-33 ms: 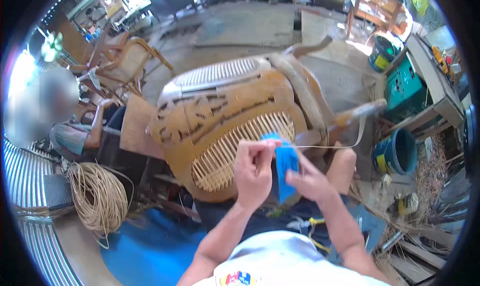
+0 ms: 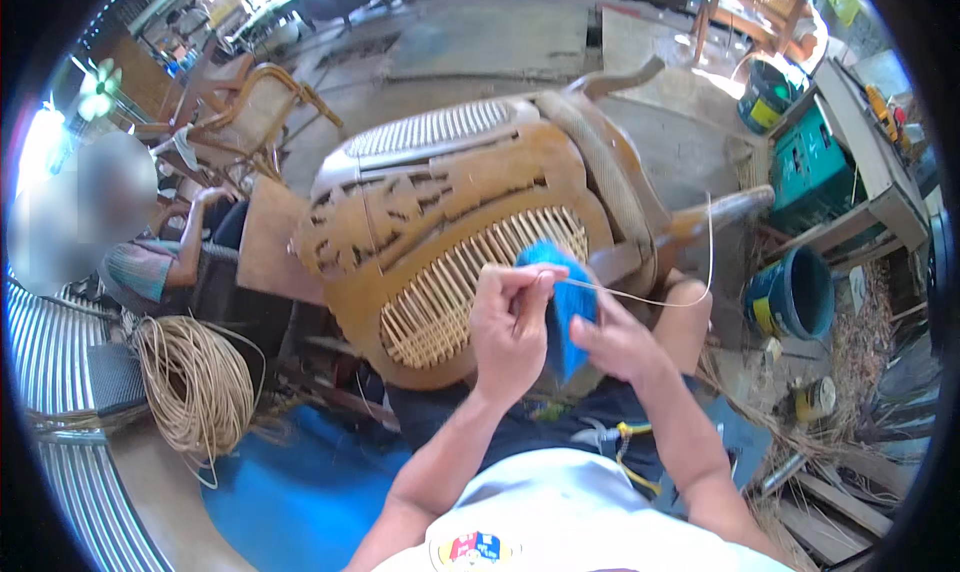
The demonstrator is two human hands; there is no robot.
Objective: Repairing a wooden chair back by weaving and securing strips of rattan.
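Observation:
My left hand (image 2: pixel 508 322) pinches a thin pale cane strand (image 2: pixel 655 301) between thumb and fingertips. Just to its right, my right hand (image 2: pixel 622 344) is closed on a blue cloth (image 2: pixel 568 327), with the strand passing by the cloth and curving up at its free end. Both hands are over my lap, in front of a carved wooden chair (image 2: pixel 345 294) that lies tipped toward me. Its oval panel (image 2: pixel 480 277) carries rows of cane strips, with a denser weave at the near left end. Pliers (image 2: pixel 598 436) with yellow handles rest on my lap.
A coil of cane (image 2: pixel 195 392) lies at the left, near a seated person (image 2: pixel 150 272). A blue bucket (image 2: pixel 790 297), a small can (image 2: pixel 815 400) and a wooden bench (image 2: pixel 870 172) stand at the right, among cane scraps. More chairs (image 2: pixel 255 112) are behind.
The strand's free end has swung upward, and its stretch beside the cloth now sags in a curve. My right hand and the cloth have shifted slightly.

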